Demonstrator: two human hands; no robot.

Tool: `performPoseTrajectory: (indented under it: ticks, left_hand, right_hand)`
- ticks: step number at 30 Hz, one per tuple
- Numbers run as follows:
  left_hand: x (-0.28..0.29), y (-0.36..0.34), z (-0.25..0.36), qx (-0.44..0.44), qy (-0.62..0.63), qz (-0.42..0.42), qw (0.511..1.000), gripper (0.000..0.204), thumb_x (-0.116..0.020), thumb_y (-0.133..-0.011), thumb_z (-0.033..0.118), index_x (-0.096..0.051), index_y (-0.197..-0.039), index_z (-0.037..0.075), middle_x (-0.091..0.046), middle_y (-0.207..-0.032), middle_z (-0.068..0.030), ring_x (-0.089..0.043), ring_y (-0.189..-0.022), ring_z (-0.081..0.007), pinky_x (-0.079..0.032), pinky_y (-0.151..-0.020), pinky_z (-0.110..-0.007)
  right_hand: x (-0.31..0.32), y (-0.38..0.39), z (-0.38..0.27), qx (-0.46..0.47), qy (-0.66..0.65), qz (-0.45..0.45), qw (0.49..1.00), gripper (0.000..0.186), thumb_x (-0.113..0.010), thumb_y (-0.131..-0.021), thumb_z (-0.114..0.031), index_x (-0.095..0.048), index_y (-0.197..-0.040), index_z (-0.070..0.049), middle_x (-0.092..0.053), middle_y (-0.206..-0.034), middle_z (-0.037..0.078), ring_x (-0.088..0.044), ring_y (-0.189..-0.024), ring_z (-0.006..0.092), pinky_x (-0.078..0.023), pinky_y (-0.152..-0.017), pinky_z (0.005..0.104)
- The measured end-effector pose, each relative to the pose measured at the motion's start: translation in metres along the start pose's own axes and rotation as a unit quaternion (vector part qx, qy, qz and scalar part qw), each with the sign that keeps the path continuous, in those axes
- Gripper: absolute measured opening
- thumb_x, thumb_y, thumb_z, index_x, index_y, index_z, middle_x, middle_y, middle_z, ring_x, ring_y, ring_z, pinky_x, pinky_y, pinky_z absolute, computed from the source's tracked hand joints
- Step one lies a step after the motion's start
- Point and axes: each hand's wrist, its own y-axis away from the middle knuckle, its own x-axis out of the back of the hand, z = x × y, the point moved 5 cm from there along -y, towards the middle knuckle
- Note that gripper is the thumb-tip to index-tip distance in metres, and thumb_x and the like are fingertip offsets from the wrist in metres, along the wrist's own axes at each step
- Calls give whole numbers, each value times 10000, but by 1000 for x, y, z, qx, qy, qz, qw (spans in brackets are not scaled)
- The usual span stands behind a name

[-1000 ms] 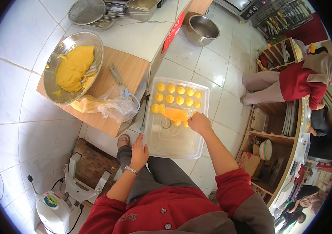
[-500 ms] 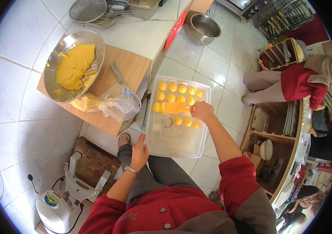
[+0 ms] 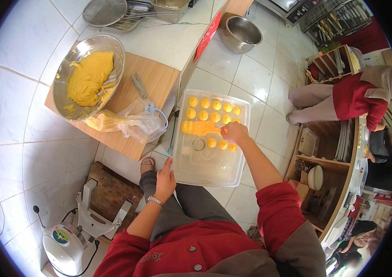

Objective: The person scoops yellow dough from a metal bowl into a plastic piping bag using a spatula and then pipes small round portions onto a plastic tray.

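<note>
My right hand [image 3: 235,133] grips the handle of an orange spatula [image 3: 201,128], held low over a clear plastic tray [image 3: 205,168]. Rows of round yellow dough mounds [image 3: 216,105] sit on the tray, each with a small peak. At the spatula's left end is a less even yellow mound [image 3: 186,127], touching its tip or just beside it. A faint ring [image 3: 198,144] shows on the tray below the blade. My left hand [image 3: 164,177] has its fingers stretched out beside the tray's near left edge; whether it touches the tray I cannot tell.
On a wooden surface at left are a metal bowl [image 3: 116,87] of yellow dough, scissors [image 3: 140,87] and a plastic piping bag [image 3: 136,122]. A steel pot [image 3: 241,39] stands beyond the tray. A white machine [image 3: 60,251] is at lower left. A co-worker [image 3: 355,97] stands at right.
The spatula has moved slightly left across the tray, meeting the leftmost mound, and my right hand has shifted with it. My left hand stays almost where it was.
</note>
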Motion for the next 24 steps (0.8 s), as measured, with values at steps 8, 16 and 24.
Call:
performPoseTrajectory:
  ticks: [8, 16, 24]
  left_hand:
    - [1, 0, 2, -3, -30, -1, 1000, 593, -464, -825, -7, -242, -1371, 51, -497, -1277, -110, -501, -1115, -287, -332, -932, -425]
    - [1, 1, 2, -5, -38, 1, 999, 586, -464, -826, -4, -252, -1369, 57, -497, -1277, -107, -500, -1120, -273, -323, -938, -424]
    - [1, 1, 4, -1, -44, -4, 999, 580, -466, -821, -6, -267, -1361, 63, -502, -1270, -114, -500, -1123, -269, -314, -941, -433]
  right_hand:
    - [-8, 5, 1, -20, -45, -23, 998, 271, -472, -811, -289, -677, -916, -146, -658, -817, 91, -633, -778, 256, -504, -697, 351]
    - [-13, 4, 2, -8, -53, -2, 999, 274, -476, -808, -285, -678, -932, -147, -657, -814, 92, -632, -770, 260, -503, -700, 351]
    - [-22, -4, -1, -21, -65, -15, 998, 245, -511, -793, -283, -673, -836, -104, -655, -840, 105, -628, -789, 275, -499, -697, 358]
